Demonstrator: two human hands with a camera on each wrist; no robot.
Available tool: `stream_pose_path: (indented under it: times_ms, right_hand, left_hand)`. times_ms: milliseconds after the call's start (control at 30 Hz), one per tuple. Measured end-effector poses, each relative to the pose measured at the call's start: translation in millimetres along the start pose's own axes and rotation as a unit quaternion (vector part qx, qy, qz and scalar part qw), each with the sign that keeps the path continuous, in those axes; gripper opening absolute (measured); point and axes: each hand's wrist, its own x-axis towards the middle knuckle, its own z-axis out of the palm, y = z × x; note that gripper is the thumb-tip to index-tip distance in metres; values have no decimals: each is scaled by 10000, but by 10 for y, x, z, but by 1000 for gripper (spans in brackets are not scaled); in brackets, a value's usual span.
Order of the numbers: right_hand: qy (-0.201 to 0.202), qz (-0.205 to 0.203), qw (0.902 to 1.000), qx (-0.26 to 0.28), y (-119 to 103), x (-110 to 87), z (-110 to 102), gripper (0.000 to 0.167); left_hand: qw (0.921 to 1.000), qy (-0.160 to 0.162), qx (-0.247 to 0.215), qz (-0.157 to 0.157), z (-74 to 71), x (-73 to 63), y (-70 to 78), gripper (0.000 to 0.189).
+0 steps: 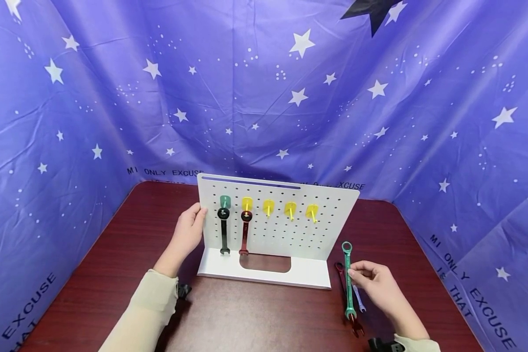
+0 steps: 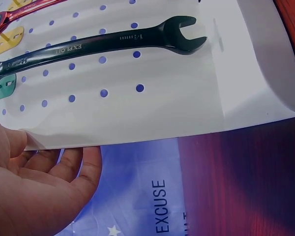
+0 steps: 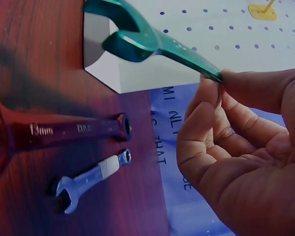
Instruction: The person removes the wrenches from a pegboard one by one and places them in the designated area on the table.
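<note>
My left hand [image 1: 187, 232] holds the left edge of a white pegboard stand [image 1: 281, 239], its thumb in front and its fingers behind. My right hand [image 1: 376, 283] pinches a green combination wrench [image 1: 348, 283] mid-shaft, ring end up and open end down, above the table to the right of the stand. Below it lie a red 13mm wrench [image 3: 64, 133] and a smaller blue-silver wrench [image 3: 91, 178]. A black wrench [image 1: 224, 237] hangs by its ring from the green hook [image 1: 225, 201]. Beside it a red wrench [image 1: 245, 237] hangs from a yellow hook [image 1: 247, 202].
Three yellow hooks [image 1: 290, 210] farther right on the pegboard carry nothing. The stand's base has a cut-out [image 1: 265, 263]. The dark red tabletop [image 1: 229, 313] is enclosed by a purple star-print cloth [image 1: 246, 98].
</note>
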Motion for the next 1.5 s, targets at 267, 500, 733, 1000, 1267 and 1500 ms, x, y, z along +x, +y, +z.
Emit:
stream_pose_path:
  times_ms: [267, 500, 733, 1000, 1267, 1500]
  right_hand:
    - [-25, 57, 9999, -158, 33, 3, -96, 10]
    - [-43, 80, 9997, -232, 39, -6, -165, 10]
    - [-23, 291, 9991, -296, 75, -11, -232, 12]
    - [-81, 511, 9977, -434, 133, -50, -314, 13]
    - [-291, 753, 9958, -425, 189, -77, -370, 15]
    - [-542, 895, 9931, -528, 193, -76, -419, 15]
  left_hand:
    - [10000, 7, -13, -3, 0, -2, 8, 18]
    - [10000, 5, 13, 5, -1, -1, 4, 18]
    - [10000, 19, 3, 18, -2, -1, -3, 17]
    - [10000, 11, 31, 32, 0, 2, 9, 18]
    - [10000, -5, 15, 31, 3, 3, 8, 18]
    - [10000, 10, 19, -6, -5, 0, 12, 18]
